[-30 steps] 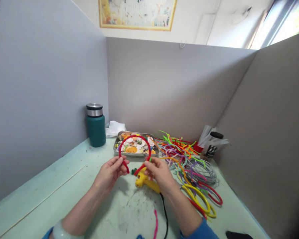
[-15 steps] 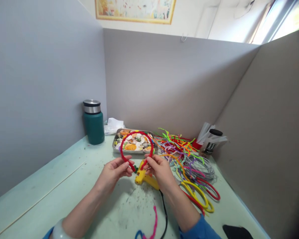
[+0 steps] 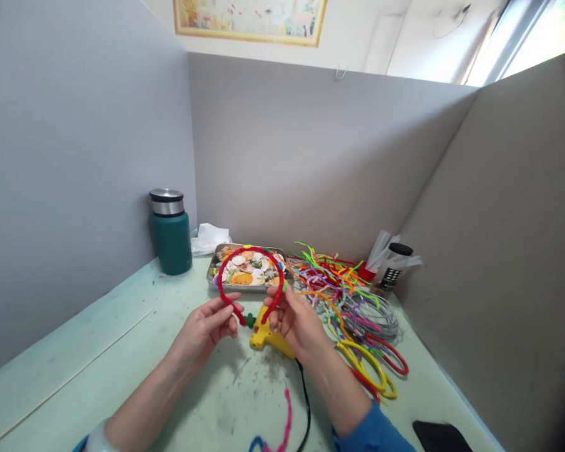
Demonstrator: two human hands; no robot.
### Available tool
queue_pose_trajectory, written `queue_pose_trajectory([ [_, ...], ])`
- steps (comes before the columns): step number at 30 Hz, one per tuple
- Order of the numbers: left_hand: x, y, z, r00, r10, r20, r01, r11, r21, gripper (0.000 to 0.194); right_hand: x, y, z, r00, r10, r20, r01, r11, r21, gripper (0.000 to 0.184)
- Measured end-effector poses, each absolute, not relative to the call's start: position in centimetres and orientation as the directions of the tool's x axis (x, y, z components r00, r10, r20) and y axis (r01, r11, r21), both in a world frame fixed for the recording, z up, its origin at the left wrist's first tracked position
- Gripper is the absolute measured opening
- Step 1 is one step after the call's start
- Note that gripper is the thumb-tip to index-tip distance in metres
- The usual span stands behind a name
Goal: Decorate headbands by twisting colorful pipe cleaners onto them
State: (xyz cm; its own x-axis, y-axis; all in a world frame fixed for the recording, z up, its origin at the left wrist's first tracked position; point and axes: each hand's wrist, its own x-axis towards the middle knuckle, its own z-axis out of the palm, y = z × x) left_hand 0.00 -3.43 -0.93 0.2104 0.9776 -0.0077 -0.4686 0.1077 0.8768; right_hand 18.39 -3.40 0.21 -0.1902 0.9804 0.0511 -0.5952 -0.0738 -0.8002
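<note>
Between my two hands I hold up a red fuzzy headband (image 3: 250,249), curved like a horseshoe with its ends pointing down toward me. Small yellow, green and blue bits dot its outer side. My left hand (image 3: 215,320) pinches the left arm of the band near its tip. On the opposite arm, the fingers of my right hand (image 3: 295,317) are closed, close to a bright green bit. A yellow glue gun (image 3: 269,339) lies on the table just below, partly covered by my right hand. Beside its nozzle end sits a small dark green piece (image 3: 250,320).
Behind the band is a metal tray (image 3: 245,289) of mixed scraps. Coloured pipe cleaners (image 3: 329,276) and wire coils (image 3: 374,317) heap at right, near a black-lidded jar (image 3: 393,267). A green bottle (image 3: 171,242) stands left; a thin stick (image 3: 75,378) lies in front of it.
My right hand has slid a little higher along its side of the band. The whole view has shifted slightly, and more of the dark green piece shows.
</note>
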Motion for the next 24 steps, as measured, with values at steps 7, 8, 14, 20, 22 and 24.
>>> queue_pose_trajectory([
  [7,-0.7,-3.7,0.1,0.196,0.974,0.116,-0.577,0.019,0.816,0.031,19.1,-2.9,-0.4,-0.228,0.971,-0.07,-0.625,-0.201,-0.754,0.03],
  [8,-0.8,-3.7,0.2,0.209,0.971,0.113,-0.599,0.036,0.8,0.03,19.2,-2.9,-0.4,-0.245,0.966,-0.079,-0.633,-0.221,-0.742,0.029],
  [14,-0.9,-3.7,0.2,0.239,0.968,0.077,-0.648,0.1,0.755,0.022,19.3,-3.1,-0.4,-0.342,0.937,-0.074,-0.653,-0.294,-0.698,0.027],
  [20,-0.9,-3.8,0.1,0.258,0.964,0.067,-0.651,0.121,0.75,0.012,19.0,-3.0,-0.4,-0.353,0.932,-0.086,-0.672,-0.317,-0.669,0.023],
  [22,-0.9,-3.8,0.1,0.249,0.967,0.054,-0.673,0.133,0.728,0.009,18.8,-3.0,-0.6,-0.379,0.922,-0.086,-0.698,-0.345,-0.627,0.022],
  [24,-0.8,-3.8,0.1,0.234,0.971,0.043,-0.692,0.135,0.709,0.006,18.7,-3.0,-0.7,-0.41,0.908,-0.081,-0.721,-0.377,-0.582,0.022],
])
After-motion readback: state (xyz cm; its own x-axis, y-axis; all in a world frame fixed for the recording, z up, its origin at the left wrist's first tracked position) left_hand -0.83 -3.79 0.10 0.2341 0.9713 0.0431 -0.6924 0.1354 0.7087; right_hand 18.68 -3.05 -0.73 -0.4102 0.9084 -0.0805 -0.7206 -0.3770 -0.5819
